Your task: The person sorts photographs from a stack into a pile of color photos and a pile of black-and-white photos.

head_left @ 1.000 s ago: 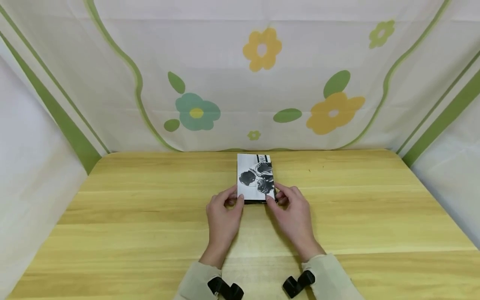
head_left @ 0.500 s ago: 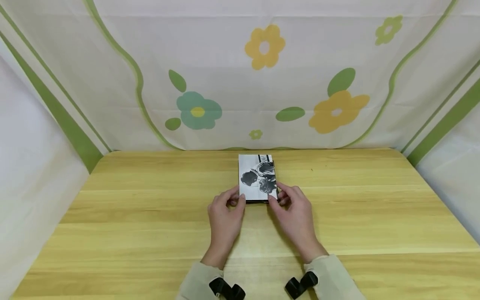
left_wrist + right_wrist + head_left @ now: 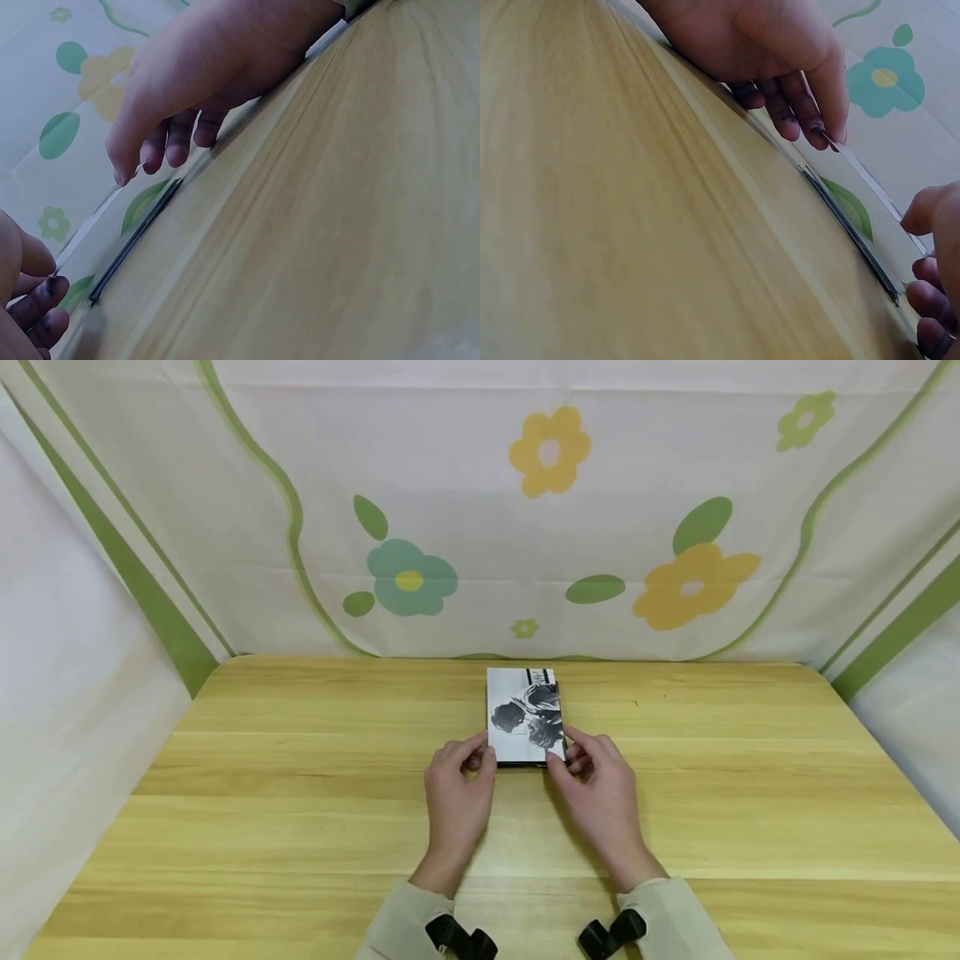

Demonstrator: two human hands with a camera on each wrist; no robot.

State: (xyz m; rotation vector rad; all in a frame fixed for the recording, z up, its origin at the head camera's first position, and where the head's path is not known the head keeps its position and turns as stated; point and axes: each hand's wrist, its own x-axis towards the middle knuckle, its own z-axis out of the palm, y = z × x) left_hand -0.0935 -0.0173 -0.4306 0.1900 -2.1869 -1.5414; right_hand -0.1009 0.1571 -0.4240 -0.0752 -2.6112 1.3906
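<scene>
Head view shows the left hand (image 3: 457, 789) and the right hand (image 3: 600, 789) each pinching a near corner of one white card (image 3: 521, 714), thumbs bent over the near edge and the other fingers curled at the sides and beneath. The card's long axis runs from near to far, only a little longer than its width, with one short edge toward the person. Its black-and-white print lies sideways, the dark figures filling the right half and the lettering at the far right corner. Nearly all of the card extends to the far side of the grip, between the two hands; only its near corners are under the thumbs.

Both wrist views show the card's near edge as a pale strip stretched between the hands, raised clear of a thin dark stack (image 3: 136, 241) lying flat on the table. Whether the far edge is lifted too cannot be told. The stack sits directly below, along the card's near edge.

Outward from there, the wood-grained table (image 3: 285, 827) spreads left, right and near. Pale sleeves (image 3: 408, 922) cover the forearms, each with a black device (image 3: 461, 937) at the wrist. Beyond the table's far edge hangs a white cloth (image 3: 480, 485) printed with flowers.
</scene>
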